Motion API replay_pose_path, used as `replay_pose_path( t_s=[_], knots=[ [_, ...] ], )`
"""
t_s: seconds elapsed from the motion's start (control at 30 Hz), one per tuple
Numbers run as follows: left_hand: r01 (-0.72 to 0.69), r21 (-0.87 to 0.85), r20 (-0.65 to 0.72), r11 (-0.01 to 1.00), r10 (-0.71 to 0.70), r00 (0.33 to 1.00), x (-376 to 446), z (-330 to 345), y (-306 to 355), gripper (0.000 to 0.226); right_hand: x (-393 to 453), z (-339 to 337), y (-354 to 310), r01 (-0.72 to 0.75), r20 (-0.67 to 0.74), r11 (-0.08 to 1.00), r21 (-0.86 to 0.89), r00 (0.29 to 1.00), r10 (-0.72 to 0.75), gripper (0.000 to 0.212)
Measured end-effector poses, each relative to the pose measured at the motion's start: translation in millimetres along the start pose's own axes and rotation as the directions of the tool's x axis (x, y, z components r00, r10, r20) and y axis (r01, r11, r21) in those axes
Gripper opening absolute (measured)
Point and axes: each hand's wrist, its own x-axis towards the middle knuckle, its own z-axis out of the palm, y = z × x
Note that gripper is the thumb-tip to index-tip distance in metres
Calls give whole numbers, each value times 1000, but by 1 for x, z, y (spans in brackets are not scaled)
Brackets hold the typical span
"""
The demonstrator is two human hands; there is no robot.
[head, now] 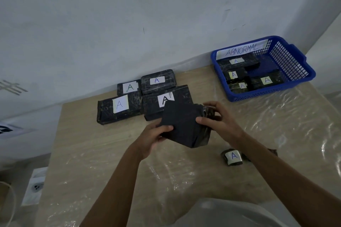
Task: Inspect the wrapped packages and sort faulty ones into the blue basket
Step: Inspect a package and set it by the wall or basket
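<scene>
4 labelled packages (147, 96) behind held package (184, 127).

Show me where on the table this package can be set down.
Free: the table left of the left hand, in front of the group of four packages; also between the right hand and the blue basket. Crowded: the far edge by the wall, and near the small package.
</scene>
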Motion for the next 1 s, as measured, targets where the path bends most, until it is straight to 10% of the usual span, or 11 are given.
replay_pose_path(
  t_s=[0.3, 0.47, 0.6, 1.0],
  knots=[
    [-191, 349, 24, 918, 196, 980, 51, -21, -4, 33, 4, 31, 32, 200, -212, 936, -289, 940, -266, 72],
    [-307, 874, 29, 376, 590, 807, 103, -51, -31, 65, -1, 48, 57, 242, -304, 808, -537, 838, -453, 88],
    [-281, 956, 191, 82, 551, 812, 132, -73, -38, 73, 3, 63, 69, 181, -346, 767, -616, 813, -469, 93],
    [-315, 945, 215, 88, 559, 801, 161, -99, -53, 65, 26, 72, 81, -2, -251, 818, -576, 952, -175, 147]
  ],
)
